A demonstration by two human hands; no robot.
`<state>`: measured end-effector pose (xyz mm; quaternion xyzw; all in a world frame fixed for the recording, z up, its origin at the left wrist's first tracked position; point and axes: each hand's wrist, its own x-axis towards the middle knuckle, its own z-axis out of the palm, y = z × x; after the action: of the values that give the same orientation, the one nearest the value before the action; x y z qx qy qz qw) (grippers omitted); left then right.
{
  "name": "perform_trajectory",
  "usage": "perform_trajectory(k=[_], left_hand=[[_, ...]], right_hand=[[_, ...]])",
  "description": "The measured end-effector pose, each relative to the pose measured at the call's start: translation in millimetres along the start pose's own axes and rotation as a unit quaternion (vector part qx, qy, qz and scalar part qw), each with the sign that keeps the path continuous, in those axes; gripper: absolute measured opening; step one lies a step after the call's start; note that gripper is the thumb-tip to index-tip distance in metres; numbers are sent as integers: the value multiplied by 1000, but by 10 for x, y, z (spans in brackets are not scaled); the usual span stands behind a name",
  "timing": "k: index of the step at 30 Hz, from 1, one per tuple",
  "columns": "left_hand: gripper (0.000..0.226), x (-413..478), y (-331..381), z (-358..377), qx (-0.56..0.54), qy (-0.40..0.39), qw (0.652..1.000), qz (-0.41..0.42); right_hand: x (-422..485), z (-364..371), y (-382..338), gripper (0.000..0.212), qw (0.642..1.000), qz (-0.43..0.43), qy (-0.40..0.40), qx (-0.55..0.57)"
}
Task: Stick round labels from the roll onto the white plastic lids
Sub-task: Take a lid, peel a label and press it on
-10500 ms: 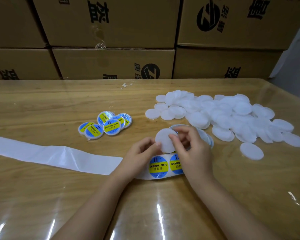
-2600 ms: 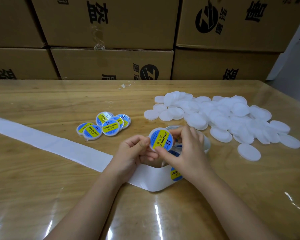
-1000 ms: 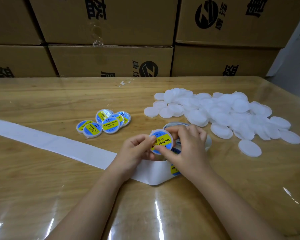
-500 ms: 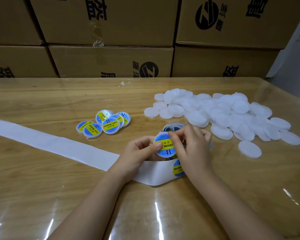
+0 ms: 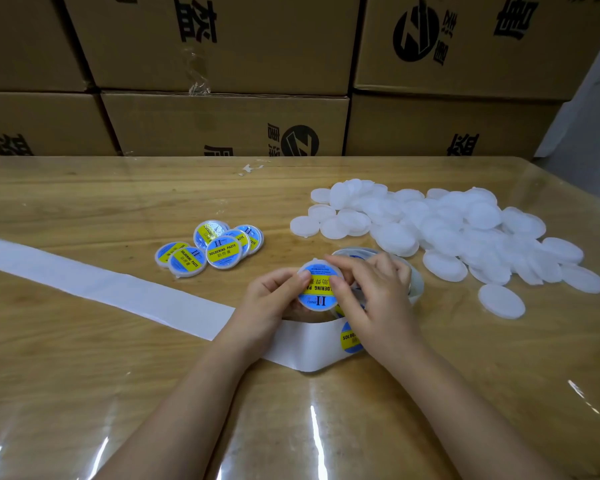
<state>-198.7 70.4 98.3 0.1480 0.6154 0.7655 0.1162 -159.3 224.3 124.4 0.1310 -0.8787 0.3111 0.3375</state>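
- labelled lid (image 5: 318, 295): pinched at its edge by left hand (image 5: 274, 299) and right hand (image 5: 378, 299).
- rub thumb outward from centre; leave no bubbles or lifted edges.

We hold a labelled lid (image 5: 317, 299) between both hands: our left hand (image 5: 274, 297) pinches its left edge, and our right hand (image 5: 378, 299) pinches the top, thumb on the blue-and-yellow label. Beneath sits the roll (image 5: 417, 289), with its white backing strip (image 5: 101, 289) trailing left across the table (image 5: 84, 202). Finished lids (image 5: 219, 252) are clustered left and bare white lids (image 5: 447, 230) heaped right.
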Motion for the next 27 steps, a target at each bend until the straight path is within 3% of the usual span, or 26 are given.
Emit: perform_trajectory(k=[7, 16, 21, 27], left_hand=[[20, -13, 7, 26, -22, -14, 1000, -5], [19, -17, -19, 29, 1, -23, 1000, -3], [36, 24, 3, -26, -29, 37, 999, 12], [7, 67, 39, -197, -60, 124, 990, 37]], right_hand=[[-25, 51, 7, 28, 998, 24, 52, 30], [-38, 50, 38, 31, 993, 84, 35, 79], [-42, 38, 41, 31, 999, 14, 41, -12], [-7, -20, 221, 26, 991, 16, 130, -27]])
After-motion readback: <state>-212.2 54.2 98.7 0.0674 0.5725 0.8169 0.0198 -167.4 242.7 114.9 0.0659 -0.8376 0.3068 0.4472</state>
